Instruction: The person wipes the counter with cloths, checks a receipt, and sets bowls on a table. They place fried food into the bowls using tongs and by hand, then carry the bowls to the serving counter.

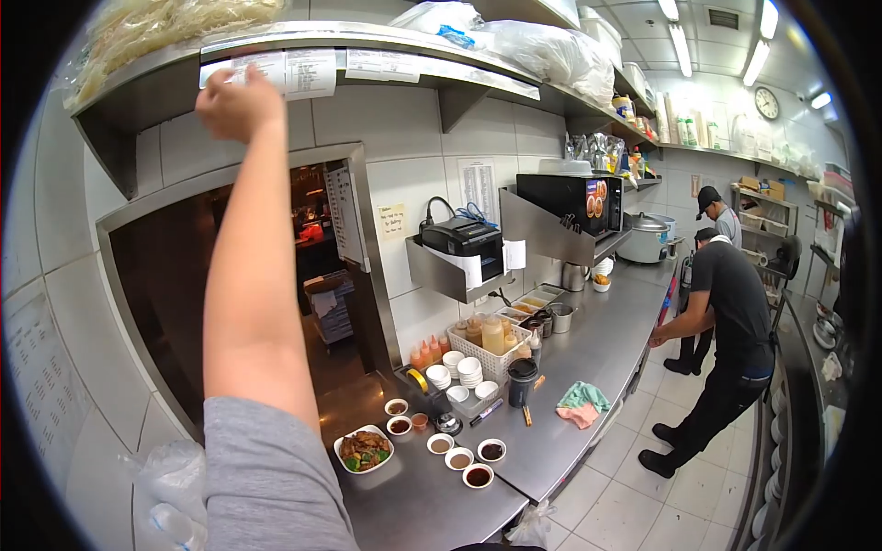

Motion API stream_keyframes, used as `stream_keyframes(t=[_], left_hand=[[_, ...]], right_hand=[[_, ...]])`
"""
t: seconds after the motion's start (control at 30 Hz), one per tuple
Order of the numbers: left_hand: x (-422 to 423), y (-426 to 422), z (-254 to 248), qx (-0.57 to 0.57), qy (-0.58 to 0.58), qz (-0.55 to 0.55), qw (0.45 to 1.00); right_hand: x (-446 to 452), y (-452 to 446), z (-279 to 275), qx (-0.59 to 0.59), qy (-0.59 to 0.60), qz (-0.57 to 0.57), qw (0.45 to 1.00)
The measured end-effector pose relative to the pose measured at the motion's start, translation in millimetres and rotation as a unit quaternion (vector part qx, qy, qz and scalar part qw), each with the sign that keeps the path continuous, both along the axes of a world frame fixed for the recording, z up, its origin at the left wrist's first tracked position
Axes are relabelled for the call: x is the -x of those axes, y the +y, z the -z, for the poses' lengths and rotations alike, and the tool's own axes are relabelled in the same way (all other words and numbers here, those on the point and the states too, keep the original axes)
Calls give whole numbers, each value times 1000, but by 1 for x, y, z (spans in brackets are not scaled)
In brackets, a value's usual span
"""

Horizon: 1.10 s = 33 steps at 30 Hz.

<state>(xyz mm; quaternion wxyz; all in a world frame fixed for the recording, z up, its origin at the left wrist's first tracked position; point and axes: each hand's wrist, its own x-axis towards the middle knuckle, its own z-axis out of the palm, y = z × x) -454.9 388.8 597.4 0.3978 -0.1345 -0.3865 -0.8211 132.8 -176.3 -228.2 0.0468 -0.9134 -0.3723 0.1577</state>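
Note:
My left hand is raised high at the upper left, its fingers bent and closed at a printed order slip on the metal ticket rail. Part of that slip is behind the fingers. Beside it hang another slip and further printed papers. My right hand is out of view. Far below the raised arm, a white bowl of meat and broccoli sits on the steel counter.
Several small sauce bowls, a call bell, a black lidded cup and cloths are on the counter. A receipt printer hangs on the wall beside the pass-through window. Two people stand at the right.

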Motion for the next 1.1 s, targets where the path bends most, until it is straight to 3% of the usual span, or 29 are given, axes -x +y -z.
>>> stream_keyframes(t=[0.07,0.1,0.13,0.2,0.23,0.27,0.3,0.33,0.37,0.4,0.47,0.57,0.7,0.73,0.77,0.83,0.87,0.9,0.93,1.0,1.1], left_hand=[[37,12,-11,72,9,346,935],[50,16,-9,48,80,387,917],[55,17,-4,52,76,384,919],[68,18,15,73,233,326,913],[47,-20,50,85,260,453,849],[40,-38,88,120,307,427,842],[29,-56,136,85,396,463,789],[19,-73,189,110,417,470,771],[9,-94,245,197,381,523,736],[7,-116,298,329,383,460,731],[-2,-137,391,300,313,618,656],[-5,-185,430,302,253,675,624],[8,-220,402,284,221,718,596],[15,-221,384,280,240,708,602],[25,-221,363,304,275,659,631],[36,-224,305,354,313,538,698],[41,-216,274,331,340,491,731],[44,-207,240,296,353,479,747],[44,-195,206,232,399,449,765],[55,-175,140,278,370,275,843],[78,-118,52,233,391,189,870]], right_hand=[[7,45,-3,-19,17,-61,998],[12,64,-3,-25,23,-87,996],[16,81,-3,-32,31,-111,993],[24,108,0,-42,43,-150,987],[26,117,2,-46,49,-168,984],[27,124,3,-49,54,-183,980],[27,128,5,-48,57,-198,977],[26,130,9,-47,63,-209,975],[23,130,15,-41,67,-222,972],[19,126,22,-33,69,-234,969],[5,115,46,-19,72,-257,964],[-32,83,102,-3,61,-291,955],[-102,47,175,-8,1,-344,939],[-99,55,170,8,4,-298,955],[-101,56,170,-26,-77,-328,941],[-100,80,164,12,-114,-362,925],[-66,100,28,40,123,-262,956],[-37,119,6,23,129,-259,957],[-18,128,-11,-3,119,-233,965],[-1,128,-26,-46,96,-174,979],[2,108,-8,-100,83,-147,981]])
